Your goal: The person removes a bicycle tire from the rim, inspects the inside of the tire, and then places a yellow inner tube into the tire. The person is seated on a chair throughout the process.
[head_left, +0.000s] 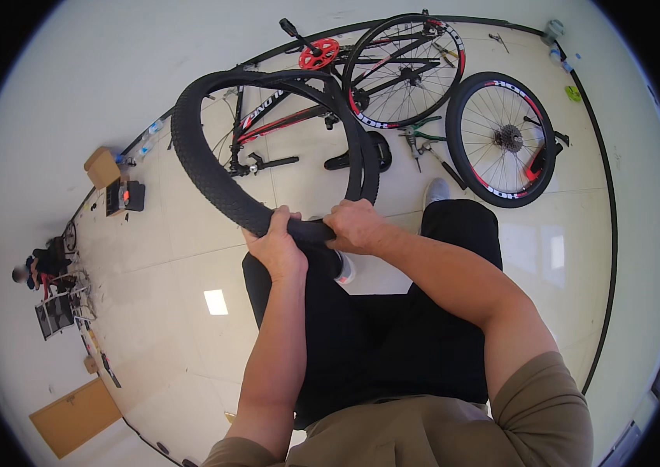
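A black tire (pixel 197 159), matte and rubbery with small close-set knobs across its tread, forms a loop bent out of round; along its right side 2 dark bands run side by side. Beyond it, on the glossy pale tiled floor (pixel 159 272), lies a slim bicycle frame (pixel 283 124) in black, red and white, with a toothed red chainring (pixel 318 54). The tire partly hides the frame and the black saddle (pixel 380 152). To the right are 2 wheels with thin metal spokes: a front-most wheel (pixel 508 139) with stepped sprockets, and a farther wheel (pixel 410 76) overlapping the frame. Green-handled pliers (pixel 415 132) lie between. The tire's near edge is gripped by both hands, left (pixel 275 247) and right (pixel 357 226), just apart, fingers curled around the rubber; whether it touches the left knee, I cannot tell.
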Tool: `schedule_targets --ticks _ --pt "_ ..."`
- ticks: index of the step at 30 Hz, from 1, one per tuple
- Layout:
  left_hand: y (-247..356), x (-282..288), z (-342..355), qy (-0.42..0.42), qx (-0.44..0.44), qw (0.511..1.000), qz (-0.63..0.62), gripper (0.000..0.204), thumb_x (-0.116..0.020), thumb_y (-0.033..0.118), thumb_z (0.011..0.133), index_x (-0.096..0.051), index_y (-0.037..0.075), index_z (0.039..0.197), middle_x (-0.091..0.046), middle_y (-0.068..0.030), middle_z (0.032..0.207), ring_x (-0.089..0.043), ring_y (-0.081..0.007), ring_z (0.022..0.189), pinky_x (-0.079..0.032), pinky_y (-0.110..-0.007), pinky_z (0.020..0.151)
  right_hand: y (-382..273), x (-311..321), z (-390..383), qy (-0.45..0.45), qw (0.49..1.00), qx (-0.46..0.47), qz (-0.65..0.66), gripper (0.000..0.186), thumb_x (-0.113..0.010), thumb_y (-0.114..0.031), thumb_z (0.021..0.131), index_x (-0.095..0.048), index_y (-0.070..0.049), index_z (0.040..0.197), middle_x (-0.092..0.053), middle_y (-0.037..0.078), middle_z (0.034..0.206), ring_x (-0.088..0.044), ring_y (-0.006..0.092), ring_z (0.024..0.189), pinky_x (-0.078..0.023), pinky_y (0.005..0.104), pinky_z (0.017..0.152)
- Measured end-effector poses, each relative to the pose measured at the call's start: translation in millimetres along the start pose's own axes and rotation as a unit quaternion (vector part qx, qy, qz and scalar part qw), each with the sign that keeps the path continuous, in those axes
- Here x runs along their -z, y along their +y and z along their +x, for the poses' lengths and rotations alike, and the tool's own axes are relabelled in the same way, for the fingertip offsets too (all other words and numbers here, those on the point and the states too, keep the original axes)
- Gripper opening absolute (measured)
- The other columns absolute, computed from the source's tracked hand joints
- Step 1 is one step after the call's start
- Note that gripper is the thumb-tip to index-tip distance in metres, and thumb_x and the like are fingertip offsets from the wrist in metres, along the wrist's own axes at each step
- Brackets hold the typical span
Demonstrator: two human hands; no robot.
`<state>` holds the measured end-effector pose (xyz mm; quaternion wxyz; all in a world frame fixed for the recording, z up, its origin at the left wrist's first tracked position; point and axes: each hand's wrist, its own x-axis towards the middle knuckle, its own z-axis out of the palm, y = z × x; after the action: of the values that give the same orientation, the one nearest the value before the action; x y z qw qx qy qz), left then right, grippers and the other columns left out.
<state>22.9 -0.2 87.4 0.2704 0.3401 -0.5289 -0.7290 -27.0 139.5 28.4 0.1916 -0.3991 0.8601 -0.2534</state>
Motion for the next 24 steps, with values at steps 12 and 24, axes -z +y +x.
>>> schedule_targets --ticks 12,24 --pt "21 5 4 -0.044 -0.01 0.999 0.024 0.046 -0.062 -0.008 0.078 -0.044 -0.002 0.12 -0.057 -0.0114 0.077 -0.058 -0.0225 0.067 -0.059 -0.047 0.072 6 -5 -7 -0.019 0.999 0.013 0.024 0.054 -0.087 -0.027 0.074 -0.065 -0.006 0.12 -0.06 0.014 0.122 -0.055 0.0327 0.124 -0.048 0.0424 0.102" --pt "13 3 16 -0.06 -0.015 0.998 0.023 0.042 -0.066 -0.007 0.079 -0.047 0.0 0.116 -0.058 -0.0104 0.077 -0.059 -0.0224 0.064 -0.058 -0.044 0.067 21 -15 -4 0.001 0.998 0.016 0.055 0.055 -0.085 -0.016 0.073 -0.063 -0.009 0.123 -0.059 0.011 0.122 -0.056 0.0328 0.121 -0.048 0.042 0.103"
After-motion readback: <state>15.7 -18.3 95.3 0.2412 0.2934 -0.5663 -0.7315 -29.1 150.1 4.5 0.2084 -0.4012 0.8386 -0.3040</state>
